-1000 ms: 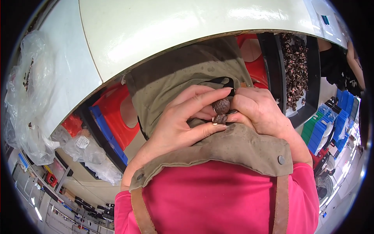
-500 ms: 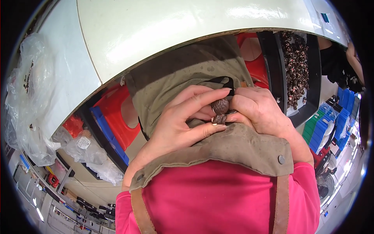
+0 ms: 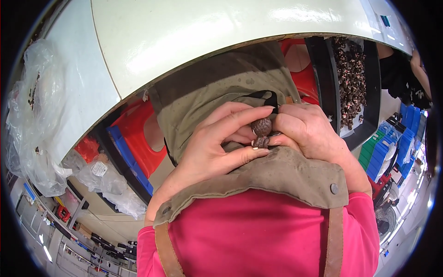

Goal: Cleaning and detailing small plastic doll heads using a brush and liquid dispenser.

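Note:
Over my lap, my left hand (image 3: pixel 217 134) is closed round a small dark brown figurine (image 3: pixel 261 127) with a round ridged upper part and a smaller lower part. The index finger lies along its far side and the thumb presses at its lower end, beside a tiny pale spot. My right hand (image 3: pixel 304 129) is curled into a fist against the figurine's right side, its thumb near the lower part. Whatever those right fingers hold is hidden. Below the hands bunches the olive apron (image 3: pixel 286 171).
The white table (image 3: pixel 184 46) curves in front of my lap. On the right, a black tray (image 3: pixel 370 87) holds many small brown and pink pieces (image 3: pixel 351 87). Clear plastic bags (image 3: pixel 41 111) lie on the left, near a red stool (image 3: pixel 140 134). A person's arm (image 3: pixel 419 74) shows at far right.
Both hands keep nearly the same place and hold. The figurine has shifted very slightly, and the right fingers have moved a little beside it.

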Motion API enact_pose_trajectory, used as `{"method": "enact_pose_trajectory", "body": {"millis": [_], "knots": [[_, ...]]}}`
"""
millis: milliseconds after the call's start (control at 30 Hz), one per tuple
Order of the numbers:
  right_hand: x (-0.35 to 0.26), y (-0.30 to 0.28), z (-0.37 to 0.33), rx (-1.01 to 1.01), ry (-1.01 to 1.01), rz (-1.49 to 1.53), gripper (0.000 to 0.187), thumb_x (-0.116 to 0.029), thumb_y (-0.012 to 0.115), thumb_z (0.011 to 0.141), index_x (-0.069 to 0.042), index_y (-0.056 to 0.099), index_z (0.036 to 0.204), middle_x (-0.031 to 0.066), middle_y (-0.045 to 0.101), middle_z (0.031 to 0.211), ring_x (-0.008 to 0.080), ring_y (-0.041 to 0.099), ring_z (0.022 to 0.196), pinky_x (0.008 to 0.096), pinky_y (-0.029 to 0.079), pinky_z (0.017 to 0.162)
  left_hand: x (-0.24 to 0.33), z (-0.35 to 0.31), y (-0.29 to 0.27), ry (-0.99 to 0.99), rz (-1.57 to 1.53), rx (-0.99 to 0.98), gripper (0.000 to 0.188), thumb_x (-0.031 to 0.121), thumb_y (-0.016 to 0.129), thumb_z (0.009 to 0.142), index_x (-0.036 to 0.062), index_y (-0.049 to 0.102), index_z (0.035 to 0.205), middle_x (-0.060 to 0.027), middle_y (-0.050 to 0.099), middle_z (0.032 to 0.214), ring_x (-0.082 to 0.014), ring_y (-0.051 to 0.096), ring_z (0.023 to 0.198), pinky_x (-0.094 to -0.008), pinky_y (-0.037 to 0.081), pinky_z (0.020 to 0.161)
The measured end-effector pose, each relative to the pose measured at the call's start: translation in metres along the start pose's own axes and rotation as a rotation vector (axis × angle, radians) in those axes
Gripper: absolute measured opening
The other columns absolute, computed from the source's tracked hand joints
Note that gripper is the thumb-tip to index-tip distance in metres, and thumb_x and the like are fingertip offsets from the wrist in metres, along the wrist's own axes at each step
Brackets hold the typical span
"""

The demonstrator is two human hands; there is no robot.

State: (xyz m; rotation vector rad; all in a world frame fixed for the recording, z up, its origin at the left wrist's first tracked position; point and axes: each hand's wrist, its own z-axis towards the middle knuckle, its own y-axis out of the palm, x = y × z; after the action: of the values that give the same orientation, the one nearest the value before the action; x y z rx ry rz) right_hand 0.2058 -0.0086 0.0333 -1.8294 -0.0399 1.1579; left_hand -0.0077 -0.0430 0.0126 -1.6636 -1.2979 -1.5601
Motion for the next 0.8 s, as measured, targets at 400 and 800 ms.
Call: {"method": "enact_pose_trajectory", "body": {"millis": [400,800], "knots": [[0.0027,0.0035,0.0002,0.028,-0.004,0.028,0.036,-0.039,0.057,0.084,-0.005,0.049,0.076,0.0096,0.05,0.068,0.0317,0.052,0.06,0.0398,0.041,0.053,0.0003,0.0018,-0.0002,-0.011,-0.016,0.0,0.053,-0.001,0.072,0.075,0.0044,0.054,0.124,-0.0087,0.049,0.115,-0.0134,0.063,0.087,-0.0254,0.053,0.079],[0.0002,0.0016,0.0029,0.04,-0.007,0.027,0.035,-0.038,0.059,0.084,-0.005,0.05,0.077,0.0096,0.049,0.067,0.0311,0.052,0.06,0.0394,0.041,0.053,0.0006,0.0019,-0.002,-0.008,-0.016,0.009,0.052,-0.002,0.072,0.075,0.0047,0.055,0.124,-0.0087,0.049,0.115,-0.013,0.062,0.086,-0.0252,0.054,0.079]]}}
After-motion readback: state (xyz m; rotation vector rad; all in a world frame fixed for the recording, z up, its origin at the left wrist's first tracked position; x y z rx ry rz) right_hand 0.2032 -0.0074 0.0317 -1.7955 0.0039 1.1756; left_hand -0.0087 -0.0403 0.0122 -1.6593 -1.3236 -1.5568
